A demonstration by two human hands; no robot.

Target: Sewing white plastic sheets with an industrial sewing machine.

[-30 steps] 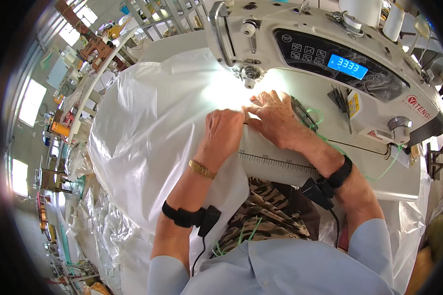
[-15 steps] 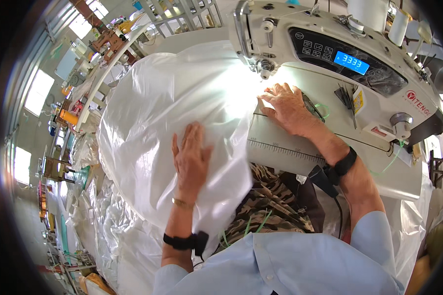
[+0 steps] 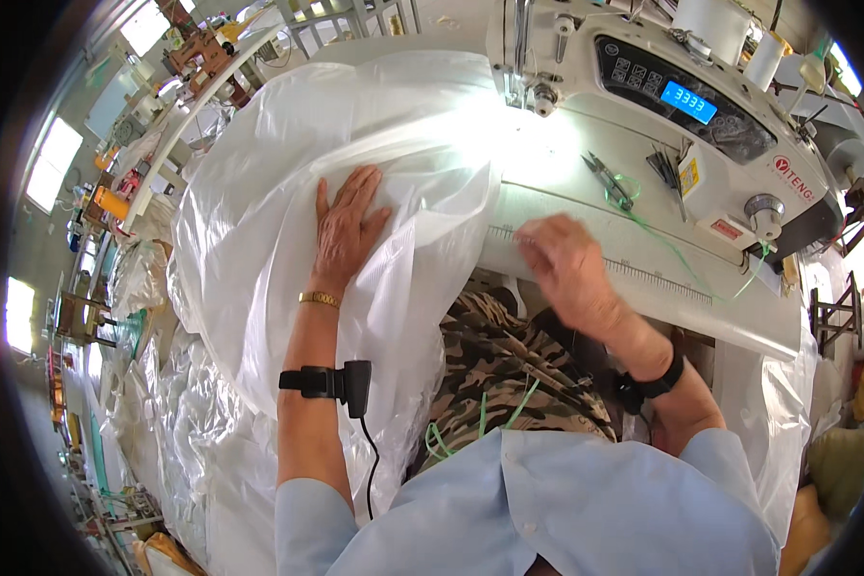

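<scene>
A large sheet of shiny white woven plastic [image 3: 250, 192] spreads over the left of the sewing table, its far right part beneath the lit needle area of a white sewing machine [image 3: 634, 29]. My left hand [image 3: 348, 226] lies flat on this sheet, fingers stretched out. Off the sheet, my right hand [image 3: 571, 274] hovers over the table's front edge by a printed ruler scale [image 3: 658, 278]. Its fingers are bent and smeared by motion, so whether they hold anything cannot be made out. Dark thread snips [image 3: 610, 182] with green thread lie beyond it.
The machine's blue display [image 3: 688, 101] is lit. Dark slim tools [image 3: 666, 180] stand against the machine body. White thread cones [image 3: 766, 60] are at the back right. Crumpled white plastic [image 3: 178, 413] piles up at lower left. Camouflage cloth [image 3: 509, 374] covers my lap.
My right hand has pulled back from near the needle toward the table's front edge, uncovering the snips. My left hand has slid slightly up and left on the sheet. The view has shifted.
</scene>
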